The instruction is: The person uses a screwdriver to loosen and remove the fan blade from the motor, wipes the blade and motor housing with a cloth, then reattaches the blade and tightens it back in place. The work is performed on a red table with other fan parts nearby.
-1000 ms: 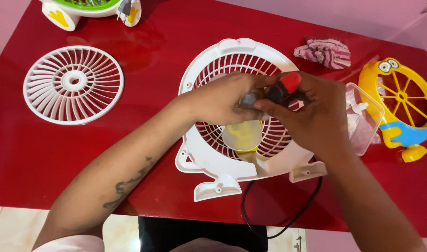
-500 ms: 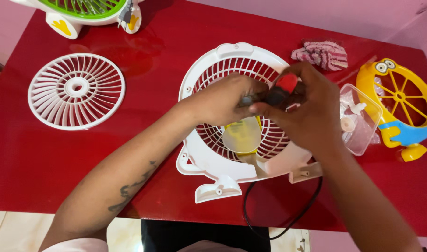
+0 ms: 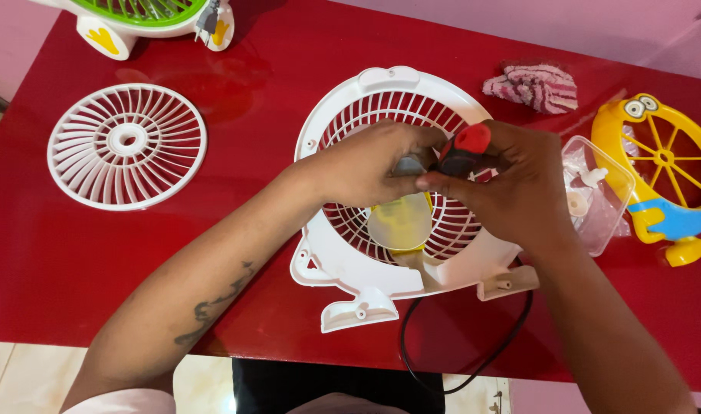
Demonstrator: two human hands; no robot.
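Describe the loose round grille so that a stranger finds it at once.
On the red table, look left of the hands, away from the white fan housing. The white round grille lies flat and alone there; unlike the housing, it has no feet or frame.

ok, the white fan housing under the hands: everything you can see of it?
The white fan housing looks like moulded plastic: a round frame with a radial-slat grille, a tab on its far rim and two feet with screw holes on its near edge. It lies flat on the red table. A translucent yellowish blade shows inside. The left hand and right hand work over its centre; a black cord trails out below it.
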